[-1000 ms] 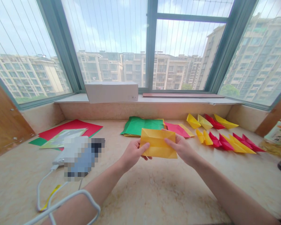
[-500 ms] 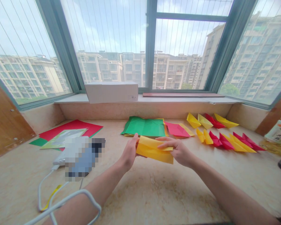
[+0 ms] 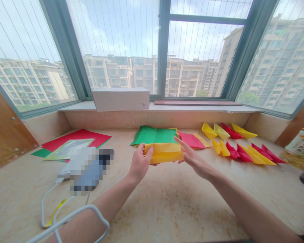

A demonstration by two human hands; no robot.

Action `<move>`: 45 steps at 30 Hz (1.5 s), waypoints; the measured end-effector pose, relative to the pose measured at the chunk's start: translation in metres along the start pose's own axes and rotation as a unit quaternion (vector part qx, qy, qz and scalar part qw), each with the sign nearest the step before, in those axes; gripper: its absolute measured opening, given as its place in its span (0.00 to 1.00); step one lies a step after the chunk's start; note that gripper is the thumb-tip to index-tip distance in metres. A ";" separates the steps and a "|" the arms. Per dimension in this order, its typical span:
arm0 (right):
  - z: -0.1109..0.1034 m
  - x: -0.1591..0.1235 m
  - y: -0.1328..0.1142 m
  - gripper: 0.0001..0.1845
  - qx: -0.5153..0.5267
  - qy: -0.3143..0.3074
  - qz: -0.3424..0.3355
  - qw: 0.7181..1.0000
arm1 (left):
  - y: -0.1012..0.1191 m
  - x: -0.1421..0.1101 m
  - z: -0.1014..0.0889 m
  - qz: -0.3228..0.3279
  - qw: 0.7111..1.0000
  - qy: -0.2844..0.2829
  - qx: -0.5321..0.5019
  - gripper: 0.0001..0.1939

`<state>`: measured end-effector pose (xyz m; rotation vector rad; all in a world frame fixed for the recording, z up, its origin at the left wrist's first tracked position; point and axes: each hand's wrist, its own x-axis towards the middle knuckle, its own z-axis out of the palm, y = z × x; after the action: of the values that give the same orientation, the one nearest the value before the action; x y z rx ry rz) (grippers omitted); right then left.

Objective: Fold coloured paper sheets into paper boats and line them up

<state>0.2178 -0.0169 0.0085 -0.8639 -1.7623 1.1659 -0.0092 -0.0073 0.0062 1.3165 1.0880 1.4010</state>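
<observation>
A folded yellow sheet of paper point(image 3: 164, 153) is held up above the counter, its long fold running sideways. My left hand point(image 3: 140, 163) grips its left end, thumb on top and fingers beneath. At the right end, my right hand point(image 3: 194, 160) has its fingers stretched out, the upper ones raised off the paper. Its lower fingertips are partly hidden at the paper's edge. Just behind lie a stack of green paper point(image 3: 157, 135) and a red paper piece point(image 3: 191, 140) with yellow under it.
Folded paper boats point(image 3: 239, 152), red and yellow, stand in two rows at right. A bottle point(image 3: 300, 143) is at the right edge. Red sheets point(image 3: 78, 140), a blurred phone-like object point(image 3: 90, 173) and a white cable point(image 3: 101, 217) lie left. A white box point(image 3: 120, 100) sits on the sill.
The yellow paper has tilted more level and risen slightly. My right hand has loosened from its top face and spread at the right end; my left thumb has moved onto the paper.
</observation>
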 end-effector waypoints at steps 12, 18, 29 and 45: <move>0.017 0.008 0.006 0.23 0.086 0.106 0.006 0.991 | 0.002 -0.014 0.007 0.026 0.997 -0.067 -0.010 0.22; 0.017 0.010 0.004 0.29 0.124 0.154 0.015 0.980 | -0.001 -0.014 0.004 0.043 0.994 -0.104 -0.010 0.22; 0.011 0.015 0.014 0.19 0.048 0.174 -0.010 0.984 | 0.006 -0.016 0.004 0.010 0.988 -0.152 -0.025 0.27; -0.003 0.011 0.002 0.18 0.142 0.078 0.023 0.986 | 0.010 -0.006 -0.001 -0.017 0.988 -0.144 -0.056 0.20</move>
<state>0.2165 -0.0058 0.0097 -0.8041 -1.4144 1.3051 -0.0099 -0.0150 0.0149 1.3623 0.8220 1.1852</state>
